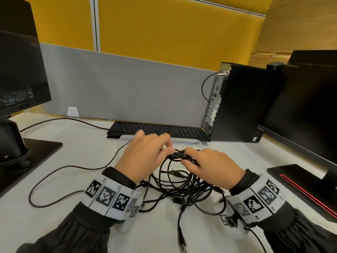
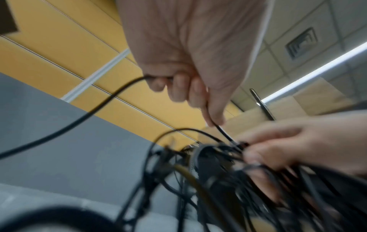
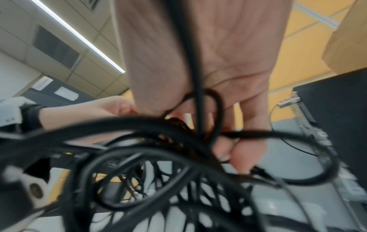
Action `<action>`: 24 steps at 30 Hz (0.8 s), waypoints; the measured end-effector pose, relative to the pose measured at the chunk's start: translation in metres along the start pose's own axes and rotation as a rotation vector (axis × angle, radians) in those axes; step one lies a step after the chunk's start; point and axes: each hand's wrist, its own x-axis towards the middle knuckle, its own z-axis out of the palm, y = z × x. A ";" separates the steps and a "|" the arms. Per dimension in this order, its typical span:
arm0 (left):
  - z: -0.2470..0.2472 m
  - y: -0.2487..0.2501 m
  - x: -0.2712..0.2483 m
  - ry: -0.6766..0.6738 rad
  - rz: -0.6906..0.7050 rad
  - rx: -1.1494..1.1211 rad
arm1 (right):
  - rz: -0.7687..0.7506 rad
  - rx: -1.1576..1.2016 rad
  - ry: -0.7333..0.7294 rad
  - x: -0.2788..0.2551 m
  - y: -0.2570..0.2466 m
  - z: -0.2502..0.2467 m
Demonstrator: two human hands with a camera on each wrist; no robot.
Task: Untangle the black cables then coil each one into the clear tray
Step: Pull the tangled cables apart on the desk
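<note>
A tangle of black cables (image 1: 184,185) hangs and spreads over the white desk in front of me. My right hand (image 1: 211,164) grips a bunch of strands at the top of the tangle (image 3: 200,138). My left hand (image 1: 145,154) pinches one thin black cable (image 2: 218,128) that runs through its curled fingers and trails off left in a long loop (image 1: 60,172). The two hands almost touch above the bundle. The clear tray (image 1: 189,142) lies just beyond them, in front of the keyboard, mostly hidden by the hands.
A black keyboard (image 1: 158,130) sits behind the tray. A black computer tower (image 1: 240,103) stands at the right. Monitors with dark bases flank the desk on the left (image 1: 20,70) and the right (image 1: 310,115). A grey partition (image 1: 118,84) closes the back.
</note>
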 end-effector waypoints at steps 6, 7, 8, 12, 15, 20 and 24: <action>-0.034 -0.045 -0.004 0.467 -0.197 0.090 | 0.061 0.239 -0.122 -0.012 0.019 0.009; -0.039 -0.050 -0.006 0.510 -0.254 0.087 | 0.076 0.255 -0.139 -0.014 0.022 0.010; -0.042 -0.054 -0.007 0.547 -0.308 0.077 | 0.094 0.266 -0.150 -0.015 0.025 0.010; -0.051 -0.060 -0.010 0.603 -0.486 0.043 | 0.102 0.344 -0.167 -0.015 0.031 0.008; -0.048 -0.056 -0.008 0.519 -0.475 0.167 | 0.074 0.238 -0.124 -0.015 0.025 0.004; -0.018 -0.020 -0.003 0.063 -0.180 0.115 | 0.029 0.068 -0.047 -0.014 0.014 0.001; -0.001 -0.003 0.001 -0.127 -0.017 0.140 | 0.007 0.046 -0.005 -0.014 0.008 0.001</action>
